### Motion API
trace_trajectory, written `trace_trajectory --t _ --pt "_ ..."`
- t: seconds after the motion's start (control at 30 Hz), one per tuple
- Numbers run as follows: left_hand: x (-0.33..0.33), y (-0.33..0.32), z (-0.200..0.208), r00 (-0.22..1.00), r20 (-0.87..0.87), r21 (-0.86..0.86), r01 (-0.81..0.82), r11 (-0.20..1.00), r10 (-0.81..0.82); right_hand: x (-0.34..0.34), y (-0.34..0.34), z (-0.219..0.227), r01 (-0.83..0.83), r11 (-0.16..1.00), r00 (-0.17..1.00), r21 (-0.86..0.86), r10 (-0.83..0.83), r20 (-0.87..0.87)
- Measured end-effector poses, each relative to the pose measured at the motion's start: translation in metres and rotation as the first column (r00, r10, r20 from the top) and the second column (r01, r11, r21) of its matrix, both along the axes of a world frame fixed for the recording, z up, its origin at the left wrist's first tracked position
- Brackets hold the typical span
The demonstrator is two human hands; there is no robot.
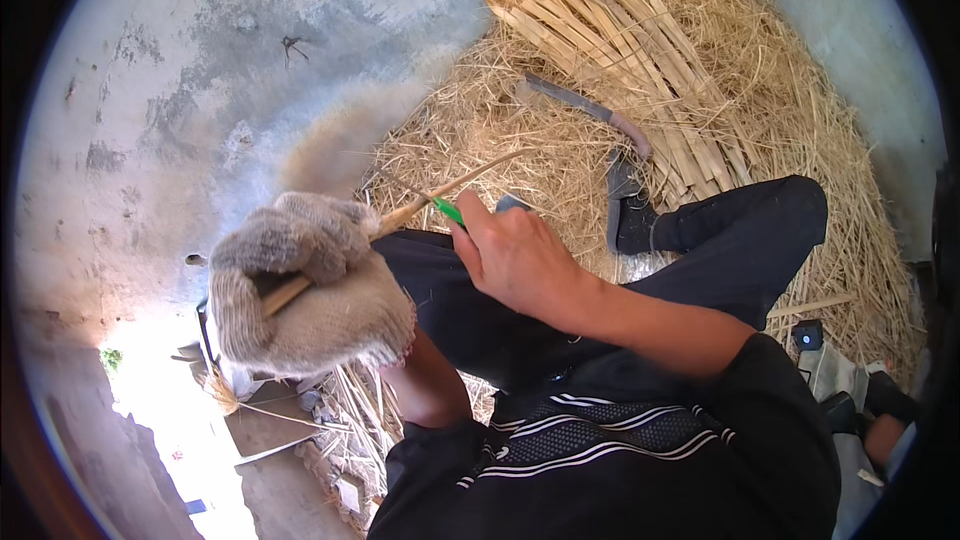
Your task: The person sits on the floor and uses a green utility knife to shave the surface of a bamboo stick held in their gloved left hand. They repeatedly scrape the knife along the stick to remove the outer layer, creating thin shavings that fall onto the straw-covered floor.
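Observation:
My left hand [310,285], in a grey knitted work glove, is closed round a thin pale strip of wood or bamboo [405,214]. One end of this strip shows below the gloved fingers, while the other tapers up to the right. My bare right hand [525,262] grips a small knife by its green handle [448,210]. Its narrow blade [405,184] crosses the strip just beyond the glove; whether it cuts into the wood I cannot tell. Both hands are above my dark-trousered legs, close together.
A large curved-handled chopping blade [585,105] lies on the shavings [480,100], beside a pile of split strips [640,60]. A grey wall [250,40] rises at the left. My bent leg [745,230] and dark boot [630,205] are at the right.

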State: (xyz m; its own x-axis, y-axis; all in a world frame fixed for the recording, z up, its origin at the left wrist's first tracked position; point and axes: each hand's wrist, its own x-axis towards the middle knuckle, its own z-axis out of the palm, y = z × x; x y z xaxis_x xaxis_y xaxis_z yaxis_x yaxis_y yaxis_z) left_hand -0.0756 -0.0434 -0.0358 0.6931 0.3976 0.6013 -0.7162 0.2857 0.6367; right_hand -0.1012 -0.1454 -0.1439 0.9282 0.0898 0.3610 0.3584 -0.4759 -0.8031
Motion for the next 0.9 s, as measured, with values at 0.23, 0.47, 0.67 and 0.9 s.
trace_trajectory --t 0.23,0.47,0.67,0.9 --pt "0.011 0.007 0.011 1.0 -0.009 0.051 0.021 0.998 -0.021 0.015 0.009 -0.019 0.078 0.989 0.997 -0.127 -0.075 0.025" --pt "0.014 0.014 0.021 0.993 -0.05 0.014 -0.104 0.994 0.105 0.02 -0.079 -0.083 -0.064 0.907 0.98 -0.417 -0.021 -0.196" --pt "0.013 0.004 0.011 0.998 -0.061 -0.011 0.005 1.0 -0.005 -0.008 -0.035 0.026 -0.052 0.991 0.989 0.123 0.068 -0.129" --pt "0.012 0.003 0.0 0.999 0.045 -0.024 0.009 1.0 -0.008 -0.005 0.0 0.003 0.04 0.999 0.997 0.032 -0.037 -0.07"
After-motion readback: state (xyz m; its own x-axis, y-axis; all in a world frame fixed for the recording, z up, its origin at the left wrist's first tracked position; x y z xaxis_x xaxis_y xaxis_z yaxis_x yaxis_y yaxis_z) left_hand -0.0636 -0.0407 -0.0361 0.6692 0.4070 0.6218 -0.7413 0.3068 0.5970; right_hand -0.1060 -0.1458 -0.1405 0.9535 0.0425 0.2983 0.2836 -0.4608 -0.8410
